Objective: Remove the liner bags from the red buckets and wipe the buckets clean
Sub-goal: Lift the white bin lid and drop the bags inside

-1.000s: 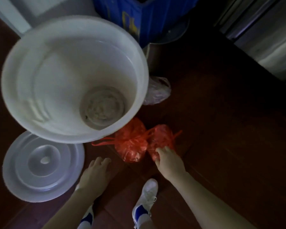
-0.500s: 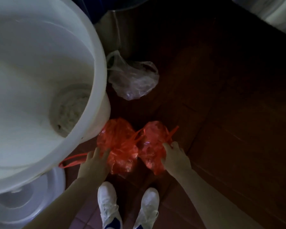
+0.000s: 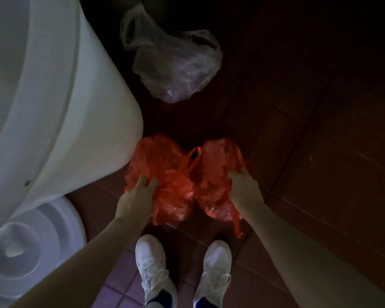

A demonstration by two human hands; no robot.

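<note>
where two red bags touch just right of the white bucket [image 3: 65, 107], left hand [image 3: 136, 196] holds the left bag [image 3: 165, 161] and right hand [image 3: 245, 187] the right bag [image 3: 218, 161], each grip curled into the plastic; clear bag [image 3: 176, 63] beyond

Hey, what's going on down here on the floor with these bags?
A person is bending over two crumpled red plastic bags on the tiled floor. The left hand grips the left red bag and the right hand grips the right red bag, with the fingers dug into the plastic. A big white bucket stands right beside the left bag, with its lid lying on the floor. A clear bag lies farther off, untouched.
</note>
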